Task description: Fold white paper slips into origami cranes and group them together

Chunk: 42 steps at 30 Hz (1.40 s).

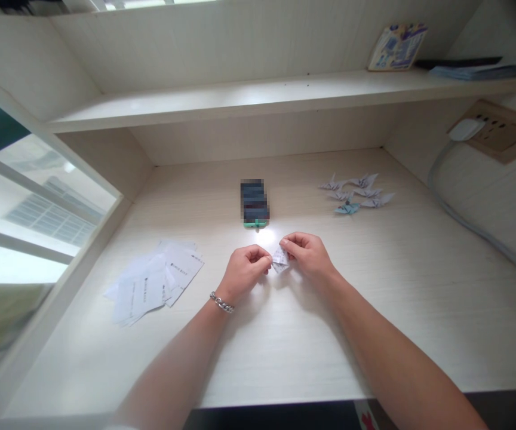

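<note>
Between my two hands is a small piece of folded paper, white with printed marks, held just over the desk. My left hand pinches its left corner between thumb and fingers; a chain bracelet circles that wrist. My right hand grips the paper's upper right edge in a similar pinch. Farther back on the right lie several folded paper cranes, mostly white, along with a light blue crane. On the left, a loose stack of white paper sheets with small print is fanned out.
A phone, its screen blurred out, lies behind my hands. Above runs a shelf carrying a colourful box and flat items. At right, a cable drops from a plug in the wall socket. Window bars stand on the left.
</note>
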{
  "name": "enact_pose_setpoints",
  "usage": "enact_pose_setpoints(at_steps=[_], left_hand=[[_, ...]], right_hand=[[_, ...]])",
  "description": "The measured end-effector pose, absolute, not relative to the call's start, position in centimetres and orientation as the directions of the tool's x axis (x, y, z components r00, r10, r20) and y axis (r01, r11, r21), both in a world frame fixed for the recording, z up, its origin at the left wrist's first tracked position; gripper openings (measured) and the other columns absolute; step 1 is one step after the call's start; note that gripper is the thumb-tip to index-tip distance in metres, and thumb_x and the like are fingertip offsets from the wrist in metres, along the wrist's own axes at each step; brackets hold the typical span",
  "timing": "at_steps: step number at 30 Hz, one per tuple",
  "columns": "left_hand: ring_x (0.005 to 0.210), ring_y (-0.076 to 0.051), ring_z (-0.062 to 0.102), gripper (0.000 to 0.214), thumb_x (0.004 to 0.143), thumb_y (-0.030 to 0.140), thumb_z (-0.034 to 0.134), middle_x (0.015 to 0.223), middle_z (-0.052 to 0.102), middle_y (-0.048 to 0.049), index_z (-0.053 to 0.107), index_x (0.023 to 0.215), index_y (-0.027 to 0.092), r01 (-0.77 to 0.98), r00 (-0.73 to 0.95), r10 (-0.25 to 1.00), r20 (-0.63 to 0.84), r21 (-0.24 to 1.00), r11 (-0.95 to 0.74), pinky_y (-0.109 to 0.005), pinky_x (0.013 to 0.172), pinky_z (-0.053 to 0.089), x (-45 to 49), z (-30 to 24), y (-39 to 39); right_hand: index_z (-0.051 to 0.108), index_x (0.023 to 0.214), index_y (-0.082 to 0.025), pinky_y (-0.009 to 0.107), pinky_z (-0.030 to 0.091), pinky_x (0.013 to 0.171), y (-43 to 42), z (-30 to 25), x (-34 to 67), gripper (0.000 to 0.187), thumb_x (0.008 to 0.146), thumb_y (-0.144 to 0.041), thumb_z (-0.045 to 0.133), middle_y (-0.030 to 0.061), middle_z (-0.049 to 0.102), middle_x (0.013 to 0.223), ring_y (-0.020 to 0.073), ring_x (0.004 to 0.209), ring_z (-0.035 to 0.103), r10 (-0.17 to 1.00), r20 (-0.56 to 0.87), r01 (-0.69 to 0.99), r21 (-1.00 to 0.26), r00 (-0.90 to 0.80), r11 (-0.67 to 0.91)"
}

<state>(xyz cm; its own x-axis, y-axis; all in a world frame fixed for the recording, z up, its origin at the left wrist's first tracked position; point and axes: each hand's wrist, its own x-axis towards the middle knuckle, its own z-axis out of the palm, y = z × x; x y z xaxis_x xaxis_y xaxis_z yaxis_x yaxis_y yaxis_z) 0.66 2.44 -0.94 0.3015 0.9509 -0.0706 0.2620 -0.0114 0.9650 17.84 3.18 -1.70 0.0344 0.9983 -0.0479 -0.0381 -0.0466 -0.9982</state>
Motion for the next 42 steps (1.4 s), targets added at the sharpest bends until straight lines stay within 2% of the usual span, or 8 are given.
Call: enact_pose_setpoints(at_steps=[5,11,14,23,27,30,37,42], left_hand=[[0.055,-0.012,0.056,0.012,0.072,0.023,0.056,0.061,0.063,-0.0033,0.062,0.069,0.014,0.200,0.296,0.950,-0.098,0.979,0.039,-0.023,0.054,0.043,0.5,-1.1,2.7],[0.061,-0.013,0.057,0.018,0.074,0.029,0.057,0.068,0.065,-0.0045,0.066,0.073,0.014,0.182,0.236,0.970,-0.052,0.983,0.008,-0.023,0.056,0.044,0.9,-1.1,2.6],[0.065,-0.014,0.058,0.017,0.073,0.029,0.058,0.071,0.066,-0.0047,0.066,0.073,0.014,0.207,0.239,0.970,-0.030,0.978,-0.021,-0.023,0.058,0.045,0.9,-1.2,2.6],[0.056,-0.012,0.056,0.014,0.075,0.025,0.056,0.061,0.062,-0.0021,0.063,0.071,0.014,0.247,0.293,0.953,-0.079,0.969,0.005,-0.022,0.054,0.043,0.5,-1.3,2.7],[0.062,-0.012,0.059,0.013,0.076,0.026,0.058,0.070,0.064,-0.0043,0.063,0.076,0.014,0.166,0.239,0.970,-0.053,0.986,0.013,-0.023,0.057,0.045,0.8,-1.3,2.6],[0.070,-0.014,0.062,0.021,0.077,0.032,0.060,0.081,0.066,-0.0074,0.063,0.086,0.014,0.080,0.247,0.968,-0.042,0.997,0.023,-0.025,0.061,0.047,1.2,-1.3,2.4],[0.072,-0.015,0.062,0.025,0.077,0.036,0.061,0.080,0.067,-0.0077,0.062,0.086,0.012,-0.006,0.154,0.988,-0.019,1.000,0.020,-0.027,0.066,0.049,1.1,-1.7,2.7],[0.068,-0.014,0.060,0.022,0.079,0.035,0.058,0.075,0.066,-0.0058,0.063,0.082,0.013,0.110,0.145,0.989,0.028,0.993,-0.045,-0.025,0.064,0.047,0.8,-1.8,2.8]], right_hand=[[0.062,0.068,-0.015,0.025,0.041,0.053,3.5,-1.1,19.2,0.021,0.066,-0.036,0.067,0.0011,0.058,0.061,0.0128,0.055,0.051,0.981,-0.095,-0.123,-0.990,0.170,-0.074],[0.066,0.073,-0.015,0.027,0.042,0.059,2.6,-1.4,17.3,0.018,0.072,-0.033,0.062,0.0027,0.062,0.067,0.0150,0.062,0.055,0.995,0.018,0.084,-0.996,-0.096,0.026],[0.066,0.074,-0.015,0.028,0.043,0.060,2.3,-1.7,16.6,0.018,0.073,-0.032,0.060,0.0038,0.064,0.070,0.0163,0.066,0.056,0.993,0.015,0.125,-0.992,-0.118,0.029],[0.064,0.071,-0.015,0.027,0.042,0.054,3.1,-1.8,18.1,0.021,0.073,-0.036,0.063,0.0018,0.059,0.062,0.0135,0.056,0.052,0.996,0.011,-0.023,-1.000,0.083,0.013],[0.064,0.075,-0.015,0.026,0.044,0.056,3.0,-1.5,18.0,0.022,0.073,-0.037,0.064,0.0021,0.061,0.064,0.0137,0.059,0.055,0.989,0.010,-0.047,-0.999,0.147,0.017],[0.065,0.076,-0.015,0.027,0.046,0.059,2.8,-1.6,17.2,0.021,0.075,-0.035,0.063,0.0033,0.063,0.068,0.0145,0.063,0.057,0.994,0.042,-0.013,-0.999,0.099,0.044],[0.065,0.079,-0.015,0.027,0.046,0.062,2.6,-2.2,16.7,0.021,0.078,-0.035,0.060,0.0037,0.064,0.070,0.0157,0.067,0.059,0.997,0.071,0.030,-0.997,0.020,0.070],[0.065,0.078,-0.016,0.027,0.045,0.062,2.4,-1.6,17.0,0.014,0.077,-0.028,0.057,0.0032,0.066,0.072,0.0159,0.068,0.059,0.996,0.060,0.207,-0.976,-0.063,0.072]])
